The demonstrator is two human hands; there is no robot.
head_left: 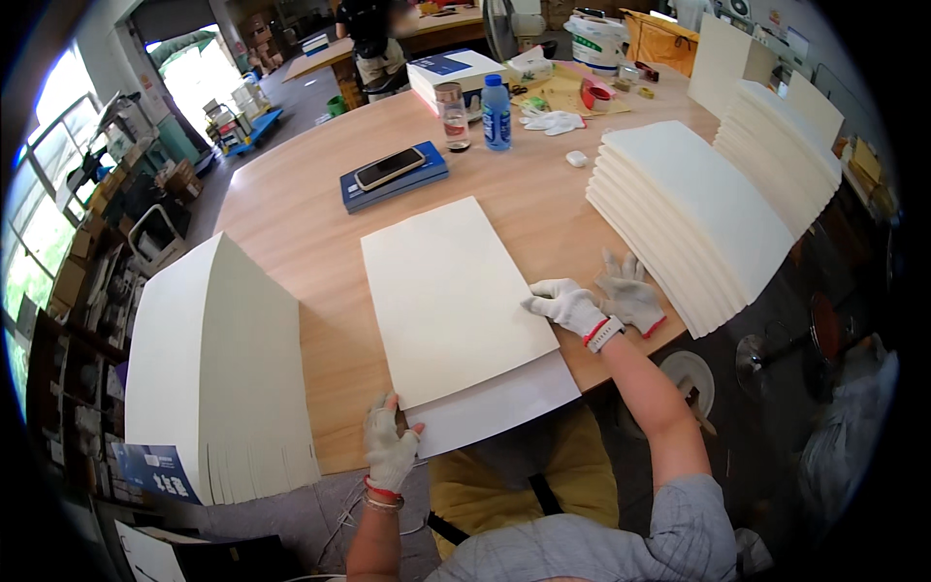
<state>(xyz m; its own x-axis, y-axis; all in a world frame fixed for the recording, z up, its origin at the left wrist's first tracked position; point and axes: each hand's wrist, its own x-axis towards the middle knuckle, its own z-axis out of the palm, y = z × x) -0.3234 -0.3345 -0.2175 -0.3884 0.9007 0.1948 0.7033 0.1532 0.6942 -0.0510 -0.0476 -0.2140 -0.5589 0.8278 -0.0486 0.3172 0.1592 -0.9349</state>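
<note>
Sheet [456, 296], cream-coloured, flat on the pale wooden tabletop [291, 199] directly ahead of the body, slightly turned; beneath its near end, a white sheet [504, 403] with only a strip showing; left grip [391, 446], gloved in white with bare fingertips and a red cuff, at the near left corner, fingers parted along the edges of both, whether pinching or merely resting cannot tell; right grip [566, 306], gloved as well, with a pale watch [605, 334] at the wrist, fingertips on the right edge of the cream piece, pinching or only pressing, likewise cannot tell; just beside, a loose glove [630, 294] with a red cuff; to the left, a tall cream stack [257, 378], with a blue printed piece [160, 469] at the near end; to the right, a pale fanned stack [693, 204] in stepped layers, with a similar second stack [776, 145] behind; beyond the cream piece, a dark phone [390, 168] on top of a flat blue box [354, 198]; further back, a lidded clear tumbler [453, 118] close to a blue bottle [497, 114]; right of these, white gloves [555, 121] and a red tape roll [593, 94]; in the background, a person [367, 29] in a dark top.
</note>
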